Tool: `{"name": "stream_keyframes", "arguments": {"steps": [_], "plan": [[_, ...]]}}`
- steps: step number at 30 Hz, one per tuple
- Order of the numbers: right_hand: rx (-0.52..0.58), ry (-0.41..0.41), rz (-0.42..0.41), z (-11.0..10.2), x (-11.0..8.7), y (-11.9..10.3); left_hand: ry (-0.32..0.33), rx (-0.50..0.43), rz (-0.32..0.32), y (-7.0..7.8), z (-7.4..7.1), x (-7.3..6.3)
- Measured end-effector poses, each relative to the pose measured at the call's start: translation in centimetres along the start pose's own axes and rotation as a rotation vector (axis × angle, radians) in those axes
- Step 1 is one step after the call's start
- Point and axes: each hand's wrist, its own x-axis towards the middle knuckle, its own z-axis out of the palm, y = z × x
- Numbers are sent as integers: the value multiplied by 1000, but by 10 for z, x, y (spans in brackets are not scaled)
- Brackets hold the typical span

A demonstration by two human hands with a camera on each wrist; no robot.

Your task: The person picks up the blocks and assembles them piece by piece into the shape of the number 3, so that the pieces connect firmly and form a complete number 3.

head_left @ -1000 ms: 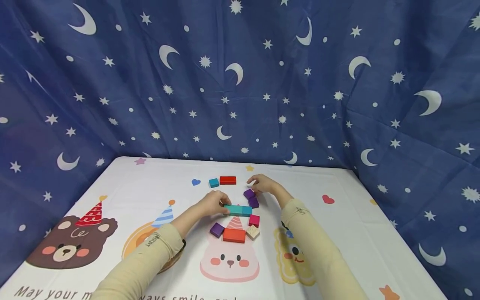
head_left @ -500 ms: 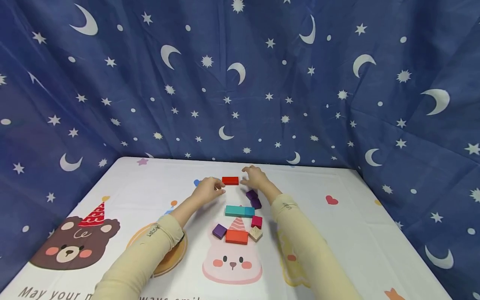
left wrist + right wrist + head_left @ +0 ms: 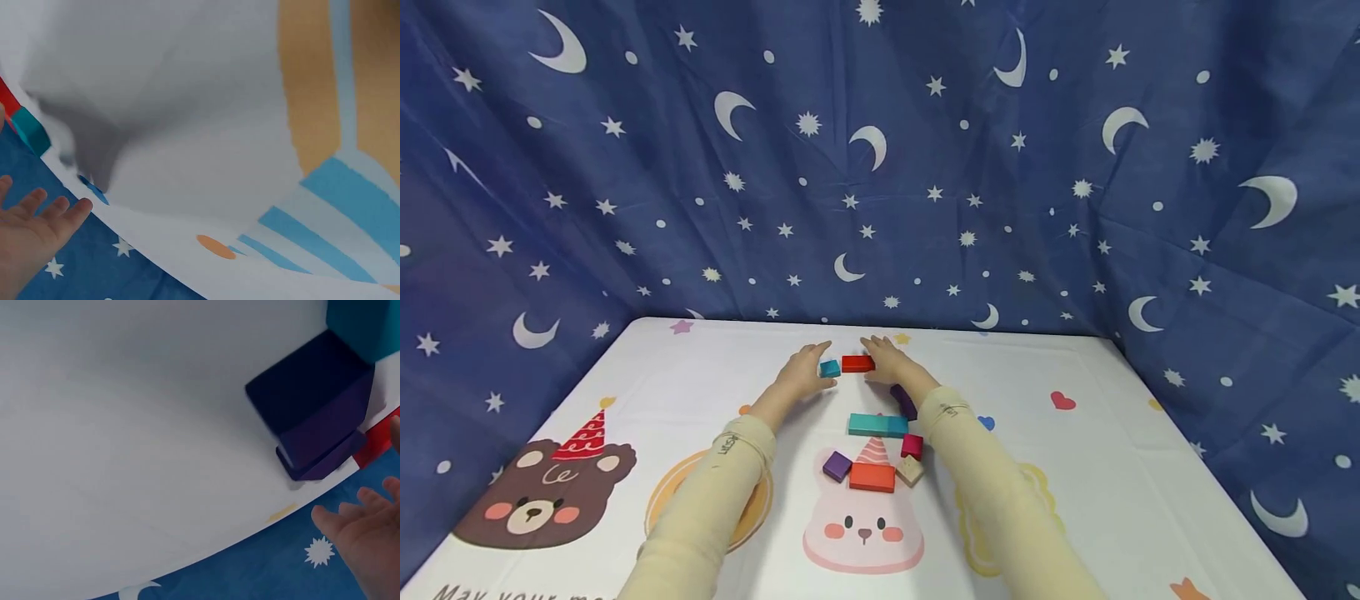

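My left hand (image 3: 797, 375) reaches around a small teal cube (image 3: 830, 368) near the far side of the table, thumb and fingers spread to either side of it. In the left wrist view its fingers look extended, apart from the cube. On the other side my right hand (image 3: 893, 365) is at the right end of a red block (image 3: 856, 363), fingers spread; whether it touches the block I cannot tell. Just under the right wrist lie purple blocks (image 3: 903, 402), partly hidden by the arm.
Nearer to me lie a teal-and-blue row of blocks (image 3: 877, 425), a magenta cube (image 3: 912, 447), a wooden cube (image 3: 910, 471), an orange-red block (image 3: 872, 477) and a purple cube (image 3: 837, 467). A starry blue curtain (image 3: 880, 250) hangs behind the printed tablecloth (image 3: 1075, 467).
My left hand has left the teal-and-blue row and moved away from me to the teal cube. My right hand has moved from beside the purple blocks to the far red block.
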Motion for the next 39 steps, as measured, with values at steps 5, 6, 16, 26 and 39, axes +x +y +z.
{"name": "stream_keyframes", "arguments": {"steps": [5,6,16,26,39], "plan": [[-52,-28,11,4,0,-5,-44,-5,-39,-5,0,5],[-63,-23,18,5,-1,-6,-59,4,-45,-6,1,6],[-158,181,74,16,-1,-11,-112,128,-38,0,15,15],[-131,281,61,11,-9,-4,43,149,-45,12,11,17],[-35,357,-6,0,-17,18,22,35,-73,4,6,12]]}}
